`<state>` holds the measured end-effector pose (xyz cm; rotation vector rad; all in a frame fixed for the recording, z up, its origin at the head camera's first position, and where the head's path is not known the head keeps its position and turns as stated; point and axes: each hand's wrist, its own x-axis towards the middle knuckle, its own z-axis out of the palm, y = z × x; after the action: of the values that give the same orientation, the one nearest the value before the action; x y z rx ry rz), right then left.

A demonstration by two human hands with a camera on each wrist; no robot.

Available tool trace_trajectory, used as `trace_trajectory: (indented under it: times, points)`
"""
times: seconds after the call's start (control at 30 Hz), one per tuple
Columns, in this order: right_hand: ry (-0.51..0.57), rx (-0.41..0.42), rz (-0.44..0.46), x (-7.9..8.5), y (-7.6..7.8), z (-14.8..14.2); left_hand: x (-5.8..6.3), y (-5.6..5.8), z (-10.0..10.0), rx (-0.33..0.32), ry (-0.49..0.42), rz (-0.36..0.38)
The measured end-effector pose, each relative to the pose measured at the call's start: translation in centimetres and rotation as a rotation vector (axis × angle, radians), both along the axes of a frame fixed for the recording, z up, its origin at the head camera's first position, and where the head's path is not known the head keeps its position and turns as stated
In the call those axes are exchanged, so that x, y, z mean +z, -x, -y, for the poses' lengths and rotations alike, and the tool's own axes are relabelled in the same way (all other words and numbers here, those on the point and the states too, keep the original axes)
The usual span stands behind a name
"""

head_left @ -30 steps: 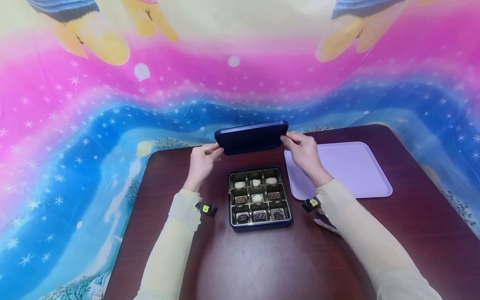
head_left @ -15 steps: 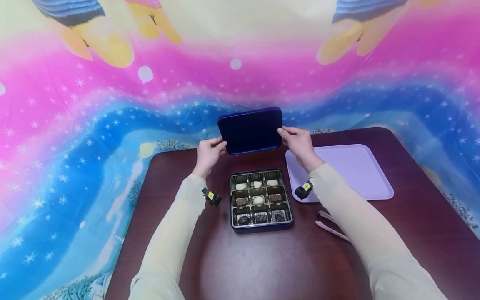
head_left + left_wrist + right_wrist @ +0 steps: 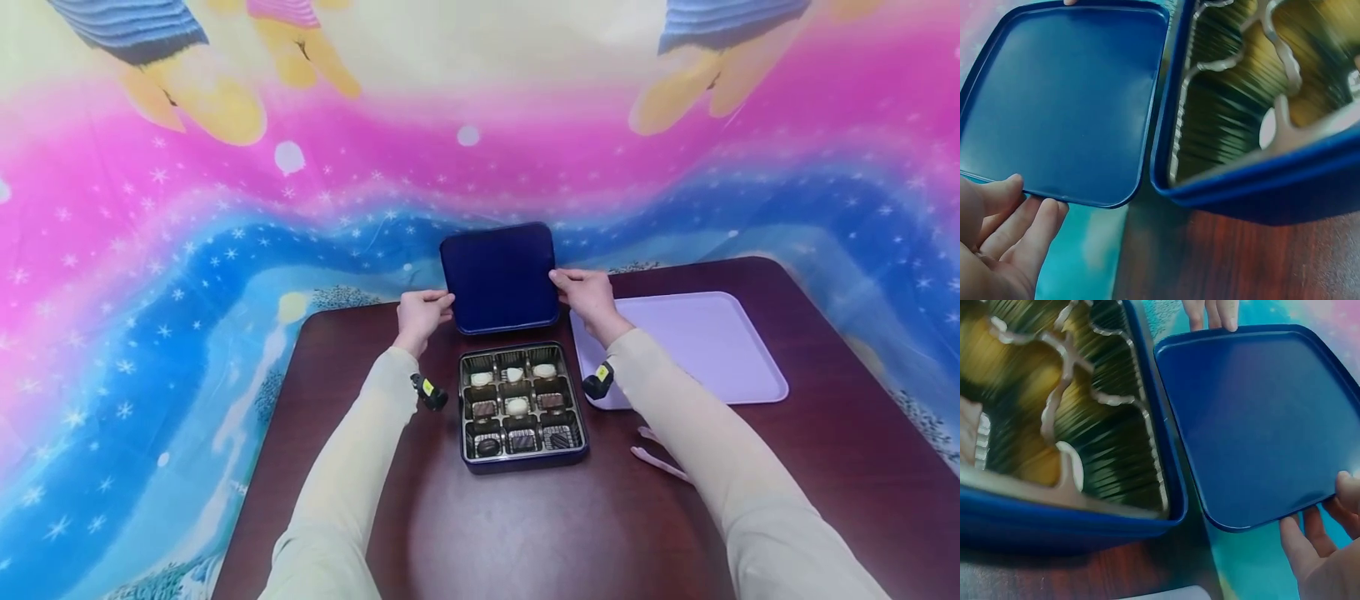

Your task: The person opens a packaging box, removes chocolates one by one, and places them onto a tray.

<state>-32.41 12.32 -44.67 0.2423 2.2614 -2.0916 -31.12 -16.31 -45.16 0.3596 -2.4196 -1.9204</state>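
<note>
A dark blue lid [image 3: 501, 279] stands tilted up behind the open chocolate box [image 3: 523, 468], its hollow inner side facing me. My left hand [image 3: 422, 317] pinches the lid's left edge between thumb and fingers. On the opposite edge, my right hand [image 3: 588, 297] pinches it the same way. Both wrist views show the lid [image 3: 1075, 103] held close beside the box rim [image 3: 1175, 487]. Inside the box a gold divided insert bears white chocolates [image 3: 517, 406] and dark chocolates [image 3: 487, 447], one per compartment.
A lilac tray [image 3: 697, 350] lies right of the box, partly behind my right forearm. Pale pink tongs [image 3: 660, 463] lie on the brown table [image 3: 517, 533], mostly hidden under that sleeve. A colourful printed cloth [image 3: 360, 167] hangs behind the table's far edge.
The lid has tilted further upright, so more of its inner side faces me, and over the last half second it has come lower, nearer the table behind the box. Both hands keep their hold.
</note>
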Motion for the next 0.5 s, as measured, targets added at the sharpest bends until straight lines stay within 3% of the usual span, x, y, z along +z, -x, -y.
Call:
trace_trajectory:
  times: [0.5]
  points:
    - [-0.132, 0.056, 0.058, -2.1, 0.0, 0.3, -2.3, 0.3, 0.6, -0.052, 0.064, 0.083]
